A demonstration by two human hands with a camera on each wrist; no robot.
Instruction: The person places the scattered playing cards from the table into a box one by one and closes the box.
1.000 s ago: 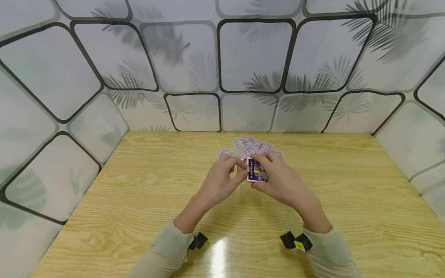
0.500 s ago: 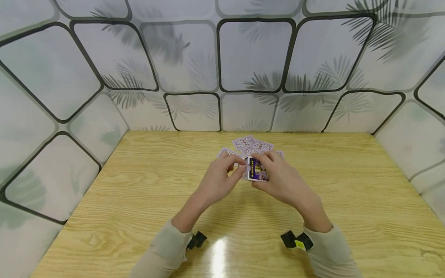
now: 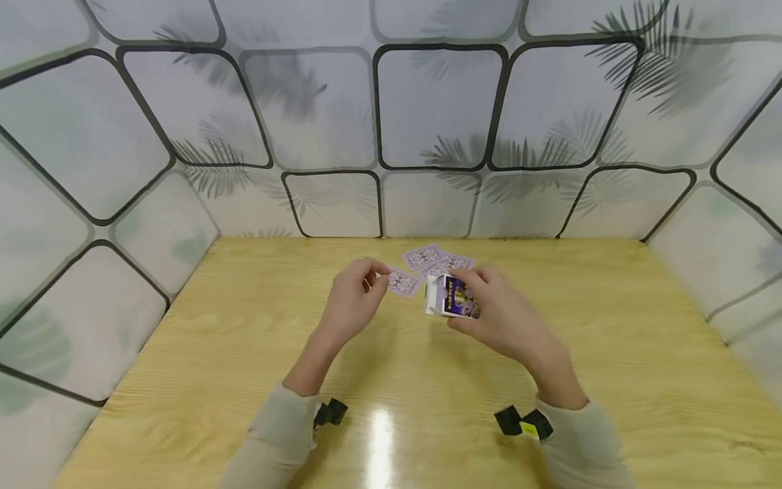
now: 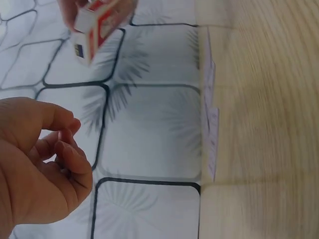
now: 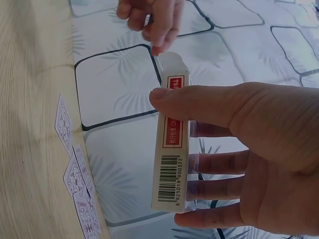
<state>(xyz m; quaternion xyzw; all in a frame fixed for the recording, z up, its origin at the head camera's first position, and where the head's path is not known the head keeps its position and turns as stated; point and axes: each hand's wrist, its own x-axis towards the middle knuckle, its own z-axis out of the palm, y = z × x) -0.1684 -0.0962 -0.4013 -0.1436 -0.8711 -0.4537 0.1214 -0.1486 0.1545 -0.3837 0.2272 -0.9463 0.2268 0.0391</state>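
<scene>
Head view | right hand grasps the small printed box above the table, thumb across its barcoded narrow side | white flap end of the box faces the left hand | left hand empty, apart from the box, fingers loosely curled | patterned cards lie on the table beyond the box, some overlapping
</scene>
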